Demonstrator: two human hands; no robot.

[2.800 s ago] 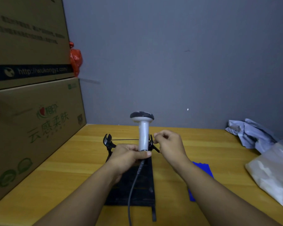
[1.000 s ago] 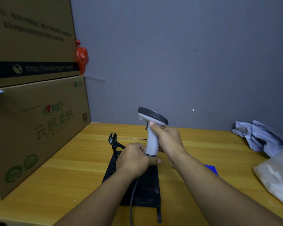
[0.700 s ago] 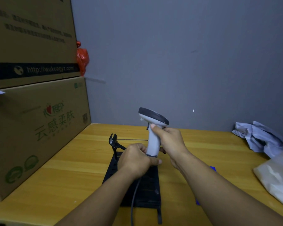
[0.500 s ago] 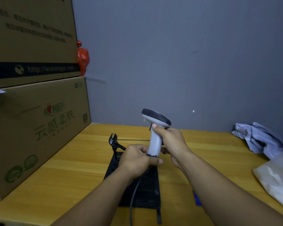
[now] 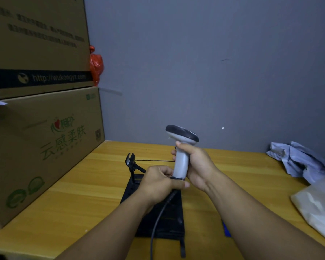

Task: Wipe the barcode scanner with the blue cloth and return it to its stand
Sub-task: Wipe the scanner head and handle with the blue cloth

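Observation:
The white barcode scanner [image 5: 180, 147] with a dark head stands upright above the black stand [image 5: 158, 218]. My right hand [image 5: 197, 166] grips its handle just under the head. My left hand [image 5: 158, 182] holds the handle's bottom end, where the grey cable [image 5: 159, 216] comes out. The stand's black cradle arm [image 5: 131, 162] rises at its far left corner, empty. Only a thin sliver of the blue cloth [image 5: 225, 229] shows on the table beneath my right forearm.
Two large stacked cardboard boxes [image 5: 41, 137] wall off the left side of the wooden table [image 5: 86, 194]. A red bag [image 5: 96, 65] sits behind them. Crumpled grey-blue plastic [image 5: 298, 162] and a white plastic bag [image 5: 319, 207] lie at the right.
My right hand has closed around the scanner's handle. The scanner has shifted slightly right and its head has tilted. The cloth is more hidden under my right arm.

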